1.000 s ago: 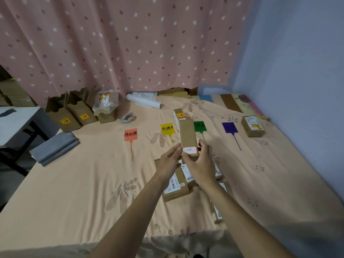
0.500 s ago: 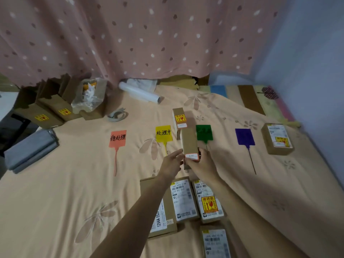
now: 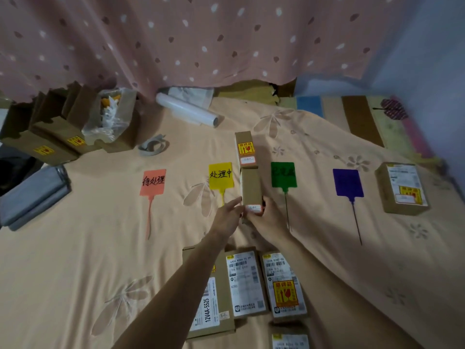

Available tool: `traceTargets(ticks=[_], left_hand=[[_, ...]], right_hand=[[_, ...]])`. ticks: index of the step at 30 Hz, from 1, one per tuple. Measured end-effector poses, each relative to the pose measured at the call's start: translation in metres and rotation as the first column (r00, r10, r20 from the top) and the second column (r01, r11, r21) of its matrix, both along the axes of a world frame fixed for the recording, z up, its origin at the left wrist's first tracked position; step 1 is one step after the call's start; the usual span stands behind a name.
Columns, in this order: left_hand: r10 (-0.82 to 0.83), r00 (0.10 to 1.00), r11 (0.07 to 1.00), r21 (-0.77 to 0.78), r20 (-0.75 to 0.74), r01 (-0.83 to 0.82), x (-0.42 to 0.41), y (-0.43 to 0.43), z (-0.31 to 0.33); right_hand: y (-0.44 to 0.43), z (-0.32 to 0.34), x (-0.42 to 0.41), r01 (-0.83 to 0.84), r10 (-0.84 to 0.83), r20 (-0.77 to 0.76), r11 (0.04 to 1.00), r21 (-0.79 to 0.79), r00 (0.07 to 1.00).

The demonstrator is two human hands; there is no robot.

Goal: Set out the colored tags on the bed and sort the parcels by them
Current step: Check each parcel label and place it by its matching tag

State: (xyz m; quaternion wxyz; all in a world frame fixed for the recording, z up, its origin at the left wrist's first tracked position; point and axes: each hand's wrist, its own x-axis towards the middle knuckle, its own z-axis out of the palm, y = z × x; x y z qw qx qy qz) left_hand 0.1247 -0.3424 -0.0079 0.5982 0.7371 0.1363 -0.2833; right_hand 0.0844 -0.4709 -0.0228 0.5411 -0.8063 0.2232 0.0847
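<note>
A person leans over a bed (image 3: 75, 248) covered in a peach sheet with a pale flower pattern. Both bare hands hold the near end of a narrow brown cardboard parcel (image 3: 250, 188). The right hand (image 3: 268, 217) grasps it from below and the side, thumb by its small white label. The left hand (image 3: 227, 216) has loosely curled fingers touching the parcel's left edge.

The parcel sits between the yellow tag (image 3: 221, 177) and the green tag (image 3: 283, 175), in line with a second narrow parcel (image 3: 246, 149) lying just beyond it. It looks like it is being set down in the yellow tag's row. To do this well, keep it straight behind the other parcel, clearly nearer yellow than green, label facing up, and lower it flat before letting go, since the soft sheet could tip it.

An orange tag (image 3: 153, 182) lies to the left and a purple tag (image 3: 348, 182) to the right, with a squarer parcel (image 3: 402, 188) just beside it. Four unsorted parcels (image 3: 247, 283) wait near the person.

At the head of the bed are open cardboard boxes (image 3: 57, 132), a white plastic roll (image 3: 187, 113) and a tape roll (image 3: 152, 147). Folded grey mailer bags (image 3: 32, 197) rest at the left edge. A pink spotted curtain (image 3: 176, 39) hangs behind, and a pale blue wall (image 3: 432, 46) is on the right.
</note>
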Motion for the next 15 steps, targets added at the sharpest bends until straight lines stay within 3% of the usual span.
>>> traceTargets(ticks=[7, 15], left_hand=[[0.009, 1.000, 1.000, -0.015, -0.006, -0.009, 0.003, 0.003, 0.004], [0.045, 0.997, 0.999, -0.015, 0.058, -0.044, -0.017, 0.036, 0.020]], right_hand=[[-0.002, 0.001, 0.009, 0.000, 0.001, -0.046, 1.000, 0.030, 0.999], [0.005, 0.018, -0.019, 0.076, -0.078, -0.045, 0.996, -0.053, 0.996]])
